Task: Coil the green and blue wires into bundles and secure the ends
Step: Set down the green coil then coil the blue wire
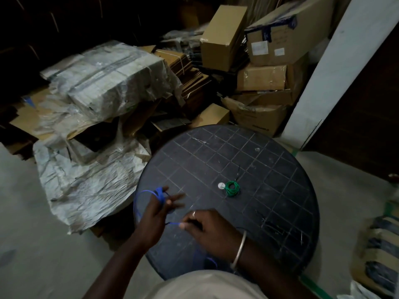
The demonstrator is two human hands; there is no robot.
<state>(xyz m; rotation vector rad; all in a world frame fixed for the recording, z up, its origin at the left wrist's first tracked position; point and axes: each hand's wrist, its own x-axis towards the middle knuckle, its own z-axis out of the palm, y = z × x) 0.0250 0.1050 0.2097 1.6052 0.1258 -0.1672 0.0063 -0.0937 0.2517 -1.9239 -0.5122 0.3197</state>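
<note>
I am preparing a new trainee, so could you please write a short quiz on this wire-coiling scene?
1. True or false: the green wire already lies coiled on the round table.
2. Which hand has the blue wire wound round its fingers?
3. What lies beside the green wire: A a white disc, B scissors, C a tape roll?

Key: 1 true. 2 the left hand; the right hand pinches the loose end. 3 A.

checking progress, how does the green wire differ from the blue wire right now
The green wire lies on the round black table as a small closed coil, touched by neither hand; the blue wire is only partly coiled. Its loops sit around the left hand fingers, with a loose length running to the right hand, which pinches it. Both are thin, flexible wires.
</note>
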